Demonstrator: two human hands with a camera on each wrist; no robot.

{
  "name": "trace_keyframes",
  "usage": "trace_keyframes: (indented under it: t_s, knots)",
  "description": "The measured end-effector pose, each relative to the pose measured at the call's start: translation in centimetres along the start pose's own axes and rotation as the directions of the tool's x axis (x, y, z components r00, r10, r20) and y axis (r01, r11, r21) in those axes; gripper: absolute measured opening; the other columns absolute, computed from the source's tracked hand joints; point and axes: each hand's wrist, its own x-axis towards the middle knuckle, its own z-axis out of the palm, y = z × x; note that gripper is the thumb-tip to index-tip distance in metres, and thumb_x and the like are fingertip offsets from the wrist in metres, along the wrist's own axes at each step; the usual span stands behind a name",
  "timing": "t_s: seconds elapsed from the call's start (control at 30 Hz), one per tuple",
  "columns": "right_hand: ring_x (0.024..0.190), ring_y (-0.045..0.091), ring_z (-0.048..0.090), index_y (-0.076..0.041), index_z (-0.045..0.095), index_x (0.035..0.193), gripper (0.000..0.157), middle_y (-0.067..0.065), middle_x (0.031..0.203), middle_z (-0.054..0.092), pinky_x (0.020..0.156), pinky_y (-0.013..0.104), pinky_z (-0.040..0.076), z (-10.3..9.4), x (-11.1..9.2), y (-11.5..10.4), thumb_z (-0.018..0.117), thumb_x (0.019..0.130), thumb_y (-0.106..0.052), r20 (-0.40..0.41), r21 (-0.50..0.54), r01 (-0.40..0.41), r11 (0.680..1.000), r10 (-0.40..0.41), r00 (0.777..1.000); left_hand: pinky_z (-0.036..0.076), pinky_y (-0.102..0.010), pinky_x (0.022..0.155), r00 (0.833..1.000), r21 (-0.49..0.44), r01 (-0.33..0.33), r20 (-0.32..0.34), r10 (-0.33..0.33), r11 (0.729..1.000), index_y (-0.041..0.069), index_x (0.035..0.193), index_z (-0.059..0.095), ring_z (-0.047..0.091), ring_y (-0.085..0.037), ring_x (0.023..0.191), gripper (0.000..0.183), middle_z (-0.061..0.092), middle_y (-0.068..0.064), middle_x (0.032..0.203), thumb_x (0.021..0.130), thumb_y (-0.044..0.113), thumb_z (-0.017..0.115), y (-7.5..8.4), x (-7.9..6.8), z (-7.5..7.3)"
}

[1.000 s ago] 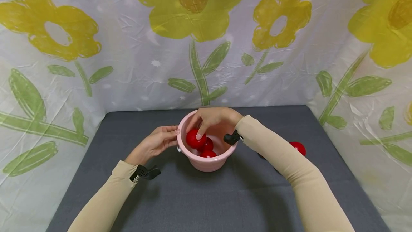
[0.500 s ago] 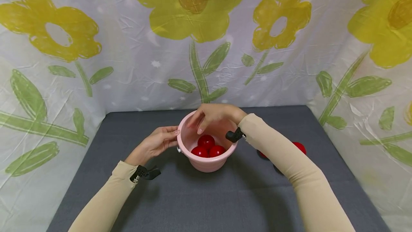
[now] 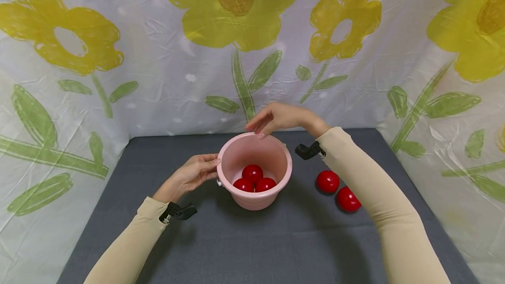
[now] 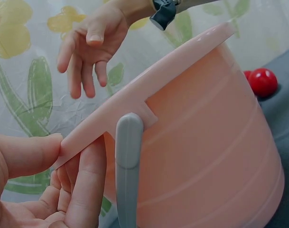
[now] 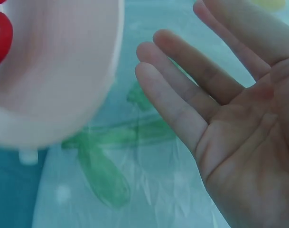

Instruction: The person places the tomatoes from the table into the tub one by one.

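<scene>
A pink bucket (image 3: 254, 198) stands on the grey tabletop, its mouth facing up towards me. Three shiny red balls (image 3: 252, 173) lie together at the bottom of it. My left hand (image 3: 190, 174) pinches the left rim between thumb and fingers; the left wrist view has the thumb on top of the rim and fingers beneath, beside the grey handle (image 4: 127, 161). Over the far rim hovers my right hand (image 3: 282, 118), with nothing in it. Its fingers look straight and spread in the right wrist view, the palm (image 5: 251, 147) bare.
Two more red balls (image 3: 328, 182) sit on the grey table (image 3: 252, 249) right of the bucket, one partly behind the right sleeve (image 3: 371, 187). A flower-printed curtain (image 3: 165, 78) closes in the back and both sides of the table.
My right hand has let go of a red ball inside the bucket, then risen out towards the back right. Both table balls now show more fully. My left hand stays on the rim.
</scene>
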Motion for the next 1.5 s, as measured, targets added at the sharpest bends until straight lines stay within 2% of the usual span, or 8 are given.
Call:
trace_keyframes:
  t_s: [0.43, 0.63, 0.87, 1.17, 1.3, 1.5]
  knots:
    - [0.123, 0.030, 0.062, -0.004, 0.059, 0.136, 0.053, 0.016, 0.138, 0.061, 0.096, 0.035, 0.058, -2.8, -6.2, 1.1, 0.076, 0.086, -0.011, -0.110, -0.006, -0.069, 0.998, 0.068, 0.992, 0.061, -0.023, 0.079, 1.000, 0.022, 0.010, -0.025, -0.010, 1.000, -0.018, 0.146, 0.026, 0.070, -0.008, 0.092, 0.055, 0.069, 0.003, 0.105, 0.101, 0.004, 0.051, 0.0, 0.0, 0.2]
    - [0.125, 0.033, 0.061, -0.010, 0.061, 0.135, 0.052, 0.013, 0.139, 0.061, 0.094, 0.034, 0.058, -3.1, -9.0, 2.7, 0.077, 0.086, -0.014, -0.153, -0.014, -0.153, 0.988, 0.149, 0.977, 0.061, -0.023, 0.077, 0.999, 0.005, 0.020, -0.029, -0.020, 1.000, -0.017, 0.145, 0.027, 0.071, -0.007, 0.089, 0.053, 0.070, 0.002, 0.104, 0.102, 0.003, 0.049, 0.1, 0.0, 0.3]
    - [0.125, 0.031, 0.061, -0.013, 0.061, 0.136, 0.054, 0.012, 0.138, 0.062, 0.095, 0.032, 0.058, -2.3, -11.5, 5.9, 0.078, 0.085, -0.020, -0.158, 0.008, -0.230, 0.973, 0.228, 0.961, 0.061, -0.023, 0.077, 0.999, 0.010, 0.016, -0.035, -0.015, 1.000, -0.016, 0.145, 0.029, 0.071, -0.008, 0.089, 0.053, 0.069, -0.001, 0.107, 0.101, 0.004, 0.051, 0.1, -0.1, 0.3]
    - [0.123, 0.030, 0.063, -0.007, 0.058, 0.138, 0.055, 0.018, 0.139, 0.060, 0.095, 0.033, 0.058, -0.4, -14.0, 10.0, 0.076, 0.087, -0.019, -0.156, 0.079, -0.247, 0.966, 0.257, 0.954, 0.061, -0.022, 0.077, 0.999, 0.015, 0.022, -0.040, -0.021, 1.000, -0.016, 0.145, 0.028, 0.070, -0.007, 0.089, 0.052, 0.068, 0.000, 0.107, 0.102, 0.004, 0.049, 0.1, -0.1, 0.2]
    - [0.123, 0.028, 0.063, -0.006, 0.058, 0.137, 0.055, 0.018, 0.139, 0.059, 0.095, 0.031, 0.057, 0.6, -15.0, 11.7, 0.075, 0.088, -0.020, -0.158, 0.094, -0.279, 0.956, 0.291, 0.943, 0.061, -0.023, 0.077, 0.999, 0.014, 0.027, -0.045, -0.026, 1.000, -0.016, 0.145, 0.028, 0.070, -0.007, 0.089, 0.052, 0.067, -0.003, 0.110, 0.102, 0.004, 0.049, 0.1, 0.0, 0.2]
    - [0.126, 0.041, 0.057, -0.003, 0.058, 0.137, 0.056, 0.024, 0.141, 0.056, 0.098, 0.034, 0.056, 2.2, -16.1, 14.1, 0.076, 0.087, -0.021, -0.156, 0.103, -0.305, 0.947, 0.319, 0.935, 0.061, -0.023, 0.078, 0.999, 0.006, 0.027, -0.040, -0.026, 1.000, -0.016, 0.146, 0.027, 0.070, -0.008, 0.089, 0.052, 0.067, -0.004, 0.112, 0.102, 0.003, 0.048, 0.1, 0.0, 0.3]
